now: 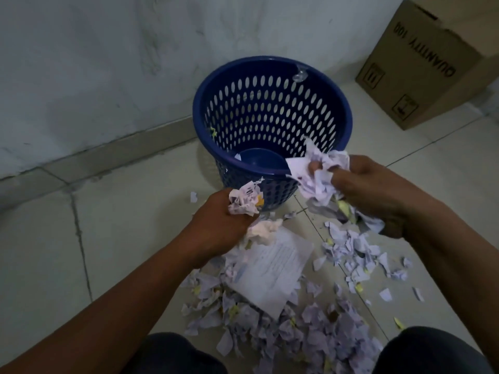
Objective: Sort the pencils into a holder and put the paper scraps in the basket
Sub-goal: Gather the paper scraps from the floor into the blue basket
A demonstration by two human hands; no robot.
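A dark blue perforated basket (270,85) stands on the tiled floor near the wall, with one small scrap lying on its bottom. My left hand (216,228) is closed around a crumpled wad of paper scraps (245,199) just in front of the basket's near wall. My right hand (378,190) grips a larger bunch of white scraps (318,168) at the basket's near right rim, with some pieces hanging below it. A heap of torn paper scraps (310,327) and a larger printed sheet (272,268) cover the floor between my knees. No pencils or holder are in view.
A cardboard box (421,66) stands at the back right on the floor. The white wall and its skirting run along the left and back, right behind the basket. My knees (432,352) frame the bottom edge.
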